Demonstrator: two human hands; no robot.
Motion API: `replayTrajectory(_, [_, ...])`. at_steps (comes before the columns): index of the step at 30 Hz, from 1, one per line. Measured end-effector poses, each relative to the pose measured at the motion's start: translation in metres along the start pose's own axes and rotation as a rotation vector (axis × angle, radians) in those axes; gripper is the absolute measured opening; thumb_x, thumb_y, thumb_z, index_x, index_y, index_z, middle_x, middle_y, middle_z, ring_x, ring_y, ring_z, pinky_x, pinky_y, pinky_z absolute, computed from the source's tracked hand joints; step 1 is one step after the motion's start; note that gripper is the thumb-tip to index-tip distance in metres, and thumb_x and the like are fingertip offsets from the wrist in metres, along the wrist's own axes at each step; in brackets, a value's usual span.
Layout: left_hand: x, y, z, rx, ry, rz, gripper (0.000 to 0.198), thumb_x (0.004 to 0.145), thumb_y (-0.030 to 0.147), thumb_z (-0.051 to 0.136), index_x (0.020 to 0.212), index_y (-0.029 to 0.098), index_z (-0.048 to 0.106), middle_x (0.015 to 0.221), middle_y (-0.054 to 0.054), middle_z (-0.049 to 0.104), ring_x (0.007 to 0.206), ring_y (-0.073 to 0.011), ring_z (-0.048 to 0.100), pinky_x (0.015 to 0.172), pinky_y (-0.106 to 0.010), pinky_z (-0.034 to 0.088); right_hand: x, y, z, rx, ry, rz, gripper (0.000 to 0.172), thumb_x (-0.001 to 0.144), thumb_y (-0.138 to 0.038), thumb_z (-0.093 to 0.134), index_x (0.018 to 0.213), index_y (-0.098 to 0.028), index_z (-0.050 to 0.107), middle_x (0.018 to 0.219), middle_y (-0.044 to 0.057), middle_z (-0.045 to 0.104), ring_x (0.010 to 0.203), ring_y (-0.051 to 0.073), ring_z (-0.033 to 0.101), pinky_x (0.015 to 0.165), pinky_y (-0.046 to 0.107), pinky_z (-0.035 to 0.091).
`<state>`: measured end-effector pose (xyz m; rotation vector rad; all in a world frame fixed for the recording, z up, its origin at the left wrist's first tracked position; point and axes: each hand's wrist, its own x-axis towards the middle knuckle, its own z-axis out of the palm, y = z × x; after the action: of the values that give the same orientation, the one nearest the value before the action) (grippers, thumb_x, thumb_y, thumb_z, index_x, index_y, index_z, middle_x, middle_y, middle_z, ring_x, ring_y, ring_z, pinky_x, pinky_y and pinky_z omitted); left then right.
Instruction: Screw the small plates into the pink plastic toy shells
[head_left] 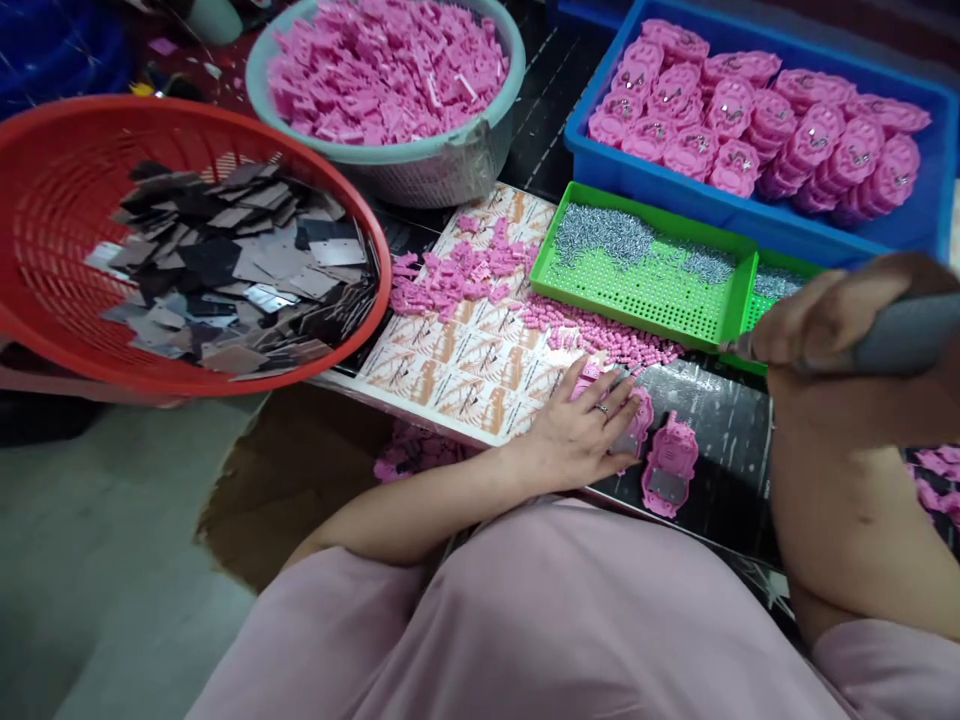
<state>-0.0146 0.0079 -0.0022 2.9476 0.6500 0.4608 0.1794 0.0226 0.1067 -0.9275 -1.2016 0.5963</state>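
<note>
My left hand (581, 430), with a ring on one finger, lies flat with its fingers spread over pink plastic casings (642, 415) at the table's front edge. The hand covers much of them. Just right of it, another pink casing (675, 450), shaped like a toy phone, lies with a grey plate (666, 487) in its lower part. My right hand (814, 315) is closed around a thick grey screwdriver (911, 335), raised over the right end of the green tray (637, 318). The tool's tip points left and looks blurred. Small silvery screws (604, 235) lie in that tray.
A red basket (45, 250) of thin flat plates stands left. Behind it, a pale basin (405, 155) holds pink parts. A blue crate (660, 190) with stacked pink casings stands at back right. Loose pink pieces (472, 265) and small pink parts (600, 330) lie mid-table.
</note>
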Motion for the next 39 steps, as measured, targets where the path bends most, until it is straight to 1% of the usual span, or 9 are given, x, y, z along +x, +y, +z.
replayTrajectory(2, [0.0,0.001,-0.001,-0.001,-0.007,0.011,0.054,0.097,0.051,0.038,0.133,0.012,0.051,0.141,-0.012,0.051,0.135,-0.0276,0.04,0.118,-0.059,0.014,-0.018,-0.009,0.001,0.063,-0.012,-0.002,0.02,0.08,-0.047,0.066,0.094,-0.033,0.068,0.046,-0.006,0.049,0.035,0.014,0.046,0.034,0.03,0.043])
replayTrajectory(4, [0.001,0.001,-0.002,0.0,-0.006,0.018,0.053,0.097,0.049,0.04,0.132,0.012,0.051,0.141,-0.013,0.051,0.135,-0.0279,0.041,0.117,-0.06,0.015,-0.033,-0.011,0.005,0.1,-0.026,0.019,0.028,0.081,-0.04,0.065,0.108,-0.032,0.065,0.049,-0.006,0.052,0.034,0.014,0.045,0.032,0.031,0.042])
replayTrajectory(9, [0.001,0.002,-0.003,0.003,0.002,0.017,0.052,0.097,0.049,0.04,0.131,0.011,0.052,0.14,-0.013,0.052,0.134,-0.0279,0.041,0.118,-0.06,0.015,-0.044,-0.001,0.015,0.139,-0.088,0.024,0.026,0.081,-0.037,0.064,0.107,-0.033,0.065,0.045,-0.008,0.049,0.029,0.013,0.04,0.028,0.028,0.038])
replayTrajectory(14, [0.002,0.003,-0.002,0.004,0.009,0.011,0.052,0.097,0.05,0.039,0.13,0.012,0.053,0.142,-0.013,0.05,0.133,-0.029,0.043,0.118,-0.061,0.011,-0.045,0.012,0.015,0.142,-0.132,0.043,0.018,0.082,-0.037,0.065,0.1,-0.034,0.065,0.047,-0.006,0.049,0.032,0.012,0.043,0.031,0.027,0.037])
replayTrajectory(21, [0.0,0.003,-0.002,0.032,-0.005,0.007,0.051,0.097,0.049,0.038,0.13,0.012,0.053,0.143,-0.013,0.049,0.132,-0.0292,0.044,0.118,-0.061,0.012,-0.04,0.009,0.006,0.173,-0.199,0.034,0.034,0.082,-0.036,0.065,0.116,-0.032,0.061,0.05,-0.007,0.053,0.034,0.013,0.047,0.032,0.028,0.042])
replayTrajectory(23, [0.0,0.003,-0.004,0.038,-0.029,0.002,0.053,0.096,0.051,0.039,0.131,0.013,0.051,0.143,-0.013,0.048,0.133,-0.0287,0.042,0.118,-0.06,0.015,-0.026,0.003,0.001,0.152,-0.15,0.008,0.035,0.081,-0.039,0.066,0.115,-0.031,0.062,0.05,-0.006,0.054,0.035,0.014,0.048,0.033,0.029,0.044])
replayTrajectory(28, [0.008,0.009,-0.013,0.069,-0.016,-0.009,0.06,0.092,0.059,0.045,0.13,0.013,0.053,0.14,-0.015,0.051,0.134,-0.0309,0.041,0.115,-0.059,0.023,0.013,0.018,-0.004,0.099,0.211,-0.255,0.018,0.082,-0.034,0.066,0.099,-0.028,0.064,0.046,-0.009,0.046,0.031,0.01,0.042,0.029,0.024,0.038])
replayTrajectory(34, [0.019,0.024,-0.006,-0.036,0.007,0.212,0.055,0.091,0.057,0.048,0.128,0.017,0.056,0.134,-0.01,0.057,0.127,-0.0286,0.047,0.116,-0.057,0.021,0.018,0.055,-0.001,-0.01,0.179,-0.147,0.024,0.085,-0.041,0.063,0.106,-0.031,0.059,0.043,-0.01,0.042,0.029,0.012,0.039,0.031,0.027,0.036])
replayTrajectory(39, [0.02,0.024,0.002,-0.001,-0.036,0.248,0.061,0.091,0.059,0.047,0.129,0.012,0.055,0.137,-0.011,0.055,0.132,-0.0304,0.042,0.118,-0.058,0.016,0.015,0.061,-0.003,0.021,0.159,-0.115,0.02,0.085,-0.037,0.064,0.104,-0.031,0.059,0.045,-0.01,0.046,0.03,0.011,0.041,0.032,0.026,0.035])
